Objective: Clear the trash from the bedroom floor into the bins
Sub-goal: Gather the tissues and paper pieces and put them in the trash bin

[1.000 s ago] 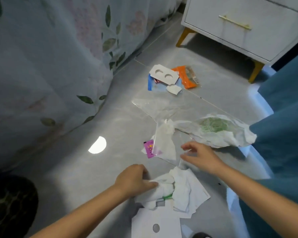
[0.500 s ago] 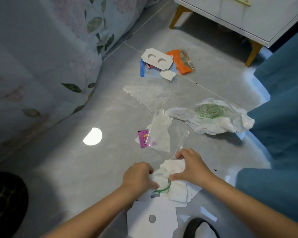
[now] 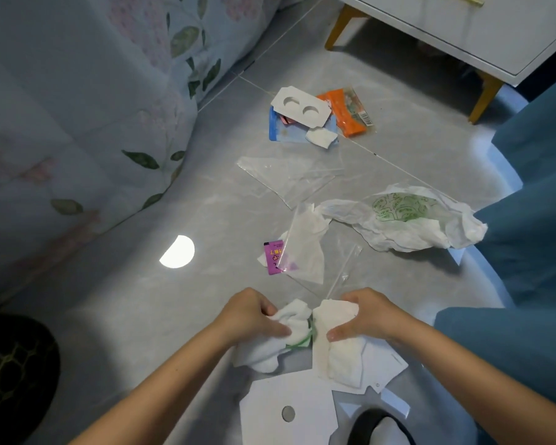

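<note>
Two hands [image 3: 308,319], two tissue wads [image 3: 337,345]

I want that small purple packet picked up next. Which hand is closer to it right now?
The left hand. It sits just below the purple packet, clutching crumpled tissue. The right hand is further off to the right, pressing on white paper.

Floor [image 3: 116,316]: grey glossy tile, one grout line running diagonally. Bright round light reflection [image 3: 177,252] on it. Bed [image 3: 77,107] at left, floral leaf-print cover. White cabinet [image 3: 463,30] on wooden legs, upper right. Teal curtain [image 3: 533,220] at right.
</note>
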